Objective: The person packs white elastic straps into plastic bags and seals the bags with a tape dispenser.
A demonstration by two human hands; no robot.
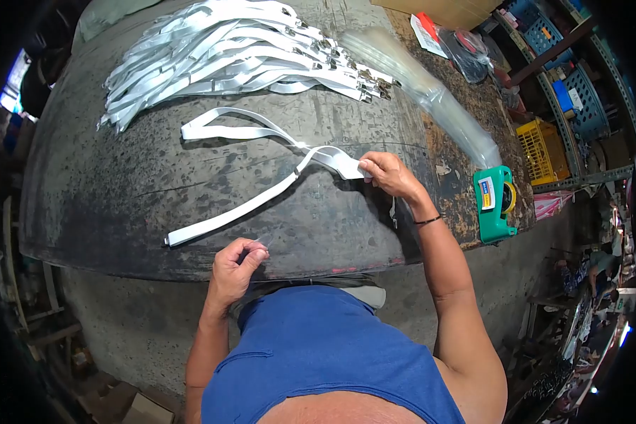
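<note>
My right hand (pixel 392 174) pinches one end of a white strap (pixel 237 210) near the middle of the dark table (pixel 318 240). The strap crosses over itself, with one loop at the upper left and a long tail with a small metal piece running to the lower left. Close to the table's front edge, my left hand (pixel 239 267) has thumb and fingers pressed together on a thin clear piece, too small to make out. Behind the strap lies a large pile of white straps (pixel 240 53) with metal clips along its right side.
Long clear plastic bags (pixel 438 99) lie at the right, reaching a green tape dispenser (pixel 496 205). Packaged items (pixel 463 53) are at the back right. Beyond the table's right edge stand shelves with a yellow crate (pixel 537 152) and blue baskets (pixel 588 106).
</note>
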